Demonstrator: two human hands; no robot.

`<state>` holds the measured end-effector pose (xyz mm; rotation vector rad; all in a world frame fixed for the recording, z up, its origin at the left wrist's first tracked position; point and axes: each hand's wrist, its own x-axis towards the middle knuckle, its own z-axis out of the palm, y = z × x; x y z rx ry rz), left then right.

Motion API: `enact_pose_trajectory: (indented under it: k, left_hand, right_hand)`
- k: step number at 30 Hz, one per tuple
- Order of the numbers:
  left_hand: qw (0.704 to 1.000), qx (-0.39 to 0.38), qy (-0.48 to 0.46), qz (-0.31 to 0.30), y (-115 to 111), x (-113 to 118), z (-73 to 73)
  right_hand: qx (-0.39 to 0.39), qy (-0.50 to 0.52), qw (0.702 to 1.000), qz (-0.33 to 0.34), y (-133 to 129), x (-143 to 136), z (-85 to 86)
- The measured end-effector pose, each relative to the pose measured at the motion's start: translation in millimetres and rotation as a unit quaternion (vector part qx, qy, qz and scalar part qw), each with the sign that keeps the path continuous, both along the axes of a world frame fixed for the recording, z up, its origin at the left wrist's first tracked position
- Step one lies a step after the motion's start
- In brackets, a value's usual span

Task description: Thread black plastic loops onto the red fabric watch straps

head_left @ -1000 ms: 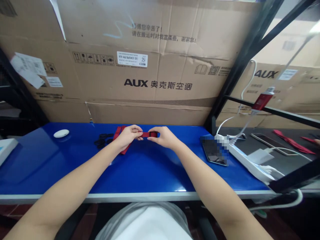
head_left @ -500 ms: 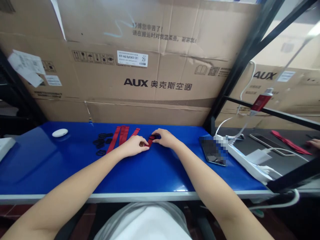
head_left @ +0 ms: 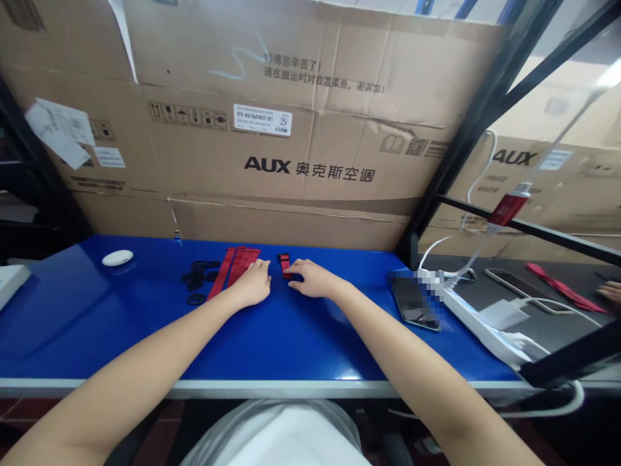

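A short red strap with a black buckle lies on the blue tabletop between my hands. My right hand is beside its near end, thumb and forefinger apart around the red webbing; whether they touch it is hard to see. Over the near ends of several flat red straps is my left hand, fingers stretched out and loosely spread, holding nothing visible. Left of those straps sits a loose group of black buckles.
The blue table backs onto a large cardboard box. A white oval object lies at left. On the right are a phone, a white power strip and a black metal frame. Another person's hand shows at far right.
My left hand has left the buckled strap and moved left onto the other red straps. My right hand has come off the buckle and shifted slightly nearer; the buckled strap now lies in plain view.
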<state>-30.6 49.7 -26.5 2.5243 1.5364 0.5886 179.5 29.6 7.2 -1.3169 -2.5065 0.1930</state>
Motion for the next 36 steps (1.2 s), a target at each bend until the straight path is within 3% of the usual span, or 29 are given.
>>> enact_pose_trajectory:
  k: [4,8,17,36]
  left_hand:
    - [0.996,0.005,0.065,0.054,5,-6,1.7]
    - [0.996,0.022,0.063,0.051,1,-3,0.6]
    - [0.995,-0.003,0.024,-0.098,-17,23,2.9]
    - [0.997,0.009,0.009,-0.071,-17,29,5.7]
  right_hand:
    - [0.025,-0.074,0.996,-0.032,-16,-14,0.8]
    - [0.031,-0.05,0.998,-0.007,-25,-1,-7.7]
    - [-0.018,0.008,0.996,-0.09,-8,36,-36.8]
    - [-0.033,0.0,0.992,-0.124,6,29,-35.8]
